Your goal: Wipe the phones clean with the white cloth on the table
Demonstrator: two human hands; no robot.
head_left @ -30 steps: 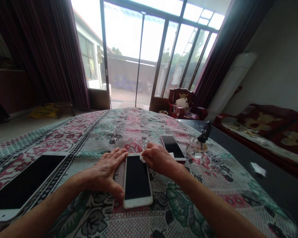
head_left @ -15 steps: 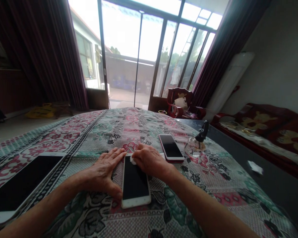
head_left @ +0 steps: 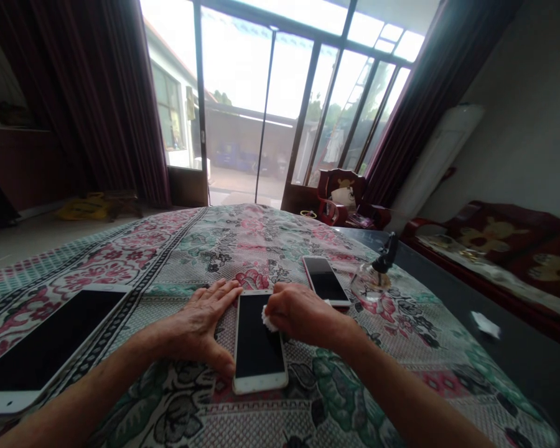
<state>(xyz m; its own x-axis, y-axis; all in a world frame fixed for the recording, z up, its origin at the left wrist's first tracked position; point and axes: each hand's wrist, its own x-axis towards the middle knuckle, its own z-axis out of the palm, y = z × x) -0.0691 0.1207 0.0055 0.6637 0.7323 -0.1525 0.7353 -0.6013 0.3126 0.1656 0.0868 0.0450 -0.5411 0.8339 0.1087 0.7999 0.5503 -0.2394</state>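
Observation:
A white-framed phone (head_left: 260, 342) lies screen up on the patterned tablecloth (head_left: 242, 249) in front of me. My left hand (head_left: 198, 326) rests flat along its left edge, fingers and thumb spread, holding nothing. Over the upper right of the screen, my right hand (head_left: 305, 314) is closed on a small white tissue (head_left: 267, 320) that touches the glass. Behind my right hand lies a smaller phone (head_left: 325, 279). At the left, a large white-framed tablet (head_left: 51, 348) lies with its dark screen up.
A clear spray bottle (head_left: 376, 274) with a black nozzle stands right of the smaller phone. A crumpled white tissue (head_left: 486, 325) lies on the dark surface (head_left: 448, 280) at the right. Beyond are a red wooden chair (head_left: 340, 196), a sofa (head_left: 499, 242) and glass doors.
My right hand has moved right and slightly down the phone screen with the tissue. My left hand still rests at the phone's left edge. The whole view has shifted slightly.

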